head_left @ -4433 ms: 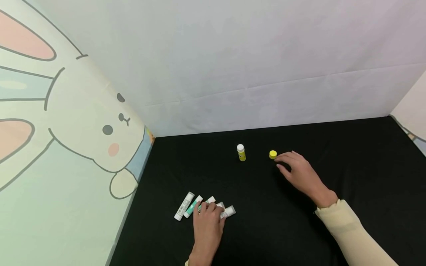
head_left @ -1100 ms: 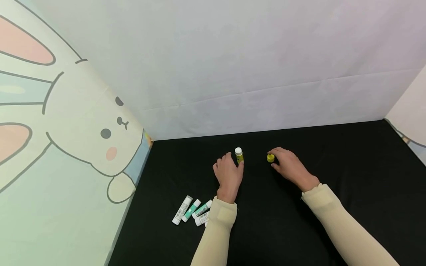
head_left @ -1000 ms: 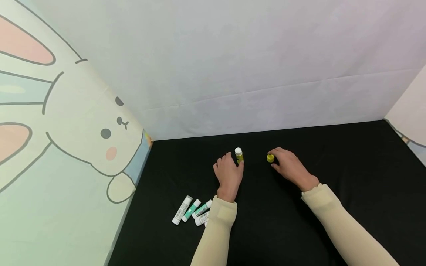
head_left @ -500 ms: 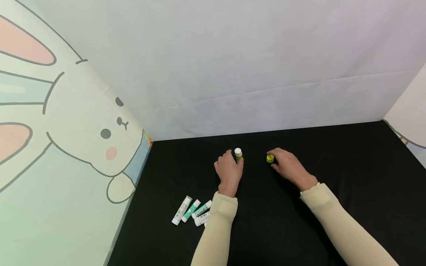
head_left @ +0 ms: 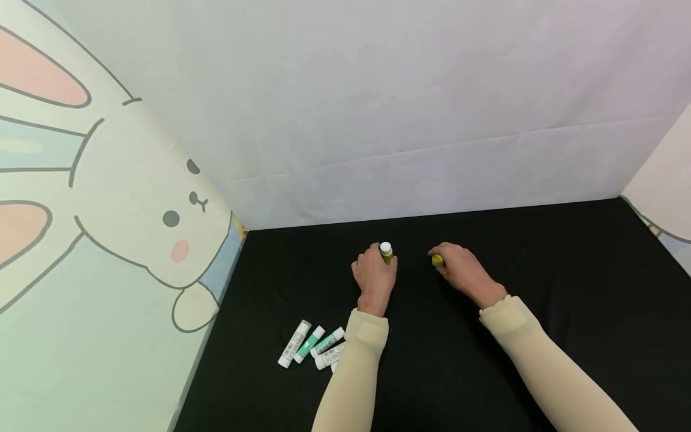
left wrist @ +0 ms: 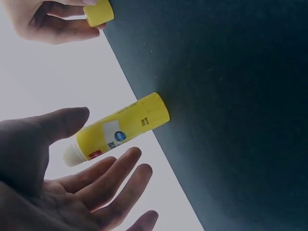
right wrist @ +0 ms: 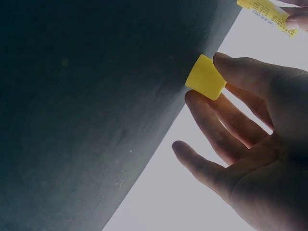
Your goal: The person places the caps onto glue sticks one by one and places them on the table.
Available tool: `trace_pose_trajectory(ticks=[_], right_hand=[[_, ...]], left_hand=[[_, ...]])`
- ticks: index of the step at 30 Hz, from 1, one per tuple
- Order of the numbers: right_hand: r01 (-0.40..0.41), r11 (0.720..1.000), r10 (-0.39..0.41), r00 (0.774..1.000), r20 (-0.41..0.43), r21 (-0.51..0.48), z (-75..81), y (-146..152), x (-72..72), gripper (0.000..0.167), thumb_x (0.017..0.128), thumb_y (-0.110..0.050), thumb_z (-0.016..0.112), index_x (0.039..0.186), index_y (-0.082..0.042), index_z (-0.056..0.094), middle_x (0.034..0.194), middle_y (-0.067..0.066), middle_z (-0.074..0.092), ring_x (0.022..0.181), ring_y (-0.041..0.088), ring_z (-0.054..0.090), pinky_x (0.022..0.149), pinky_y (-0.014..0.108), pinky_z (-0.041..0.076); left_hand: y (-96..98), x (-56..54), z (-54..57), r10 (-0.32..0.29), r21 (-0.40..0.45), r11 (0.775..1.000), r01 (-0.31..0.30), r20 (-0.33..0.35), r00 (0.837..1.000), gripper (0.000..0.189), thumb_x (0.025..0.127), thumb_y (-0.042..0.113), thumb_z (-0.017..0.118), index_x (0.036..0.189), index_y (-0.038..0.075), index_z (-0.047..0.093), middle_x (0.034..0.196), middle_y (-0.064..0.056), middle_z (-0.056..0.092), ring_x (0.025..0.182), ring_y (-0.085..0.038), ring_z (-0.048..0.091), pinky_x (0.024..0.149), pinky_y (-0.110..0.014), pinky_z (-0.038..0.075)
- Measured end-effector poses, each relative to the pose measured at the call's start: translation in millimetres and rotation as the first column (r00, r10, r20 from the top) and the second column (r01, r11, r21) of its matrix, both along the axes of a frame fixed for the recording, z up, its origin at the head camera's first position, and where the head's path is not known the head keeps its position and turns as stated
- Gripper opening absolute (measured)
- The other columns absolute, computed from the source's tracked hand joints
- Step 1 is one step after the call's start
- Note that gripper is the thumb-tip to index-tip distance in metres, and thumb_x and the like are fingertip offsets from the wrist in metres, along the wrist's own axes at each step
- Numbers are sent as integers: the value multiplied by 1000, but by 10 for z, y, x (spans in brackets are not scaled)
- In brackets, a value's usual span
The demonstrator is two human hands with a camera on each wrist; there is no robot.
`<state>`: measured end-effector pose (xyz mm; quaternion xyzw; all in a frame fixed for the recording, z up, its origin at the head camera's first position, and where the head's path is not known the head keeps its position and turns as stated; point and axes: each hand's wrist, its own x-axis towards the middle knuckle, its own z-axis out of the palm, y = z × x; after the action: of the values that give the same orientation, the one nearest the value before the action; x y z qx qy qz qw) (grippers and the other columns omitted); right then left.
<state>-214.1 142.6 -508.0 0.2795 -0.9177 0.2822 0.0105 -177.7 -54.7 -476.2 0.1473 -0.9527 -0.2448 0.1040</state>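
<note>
A yellow glue stick with a white top stands upright on the black tabletop. My left hand is around it; in the left wrist view, the thumb and spread fingers lie on either side of the glue stick without visibly gripping it. To the right, my right hand pinches a yellow glue stick cap. The right wrist view has the thumb and a fingertip against opposite sides of the cap, which is at the table surface.
Several white and green tubes lie near the left forearm, among them a white tube and a green tube; the sleeve partly covers some. A pale cloth wall rises behind the black table. A rabbit-print cloth hangs at left.
My left hand has moved from the white and green tubes up to the yellow glue stick, lately edging closer around it. My right hand has closed from beside the yellow cap onto it.
</note>
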Motion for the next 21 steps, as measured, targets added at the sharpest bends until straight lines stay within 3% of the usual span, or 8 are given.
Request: trace_pose_trajectory(ticks=[12,21], right_hand=[[13,1000,-13,999,30,-23,27,4,3,31,91,14,70,121,8,71,120,28,69,110,46,68,92,60,58],[29,998,-27,999,36,-53,12,11,29,30,91,13,71,120,7,70,121,27,69,110,45,68,92,60,57]], left_hand=[[4,-41,-64,-9,-10,1000,9,-14,1000,21,96,22,81,108,6,76,105,-11,79,97,-31,73,91,-48,53],[4,-18,-89,-36,0,999,36,-37,999,19,95,21,81,108,7,77,103,-11,80,94,-30,74,93,-47,52]])
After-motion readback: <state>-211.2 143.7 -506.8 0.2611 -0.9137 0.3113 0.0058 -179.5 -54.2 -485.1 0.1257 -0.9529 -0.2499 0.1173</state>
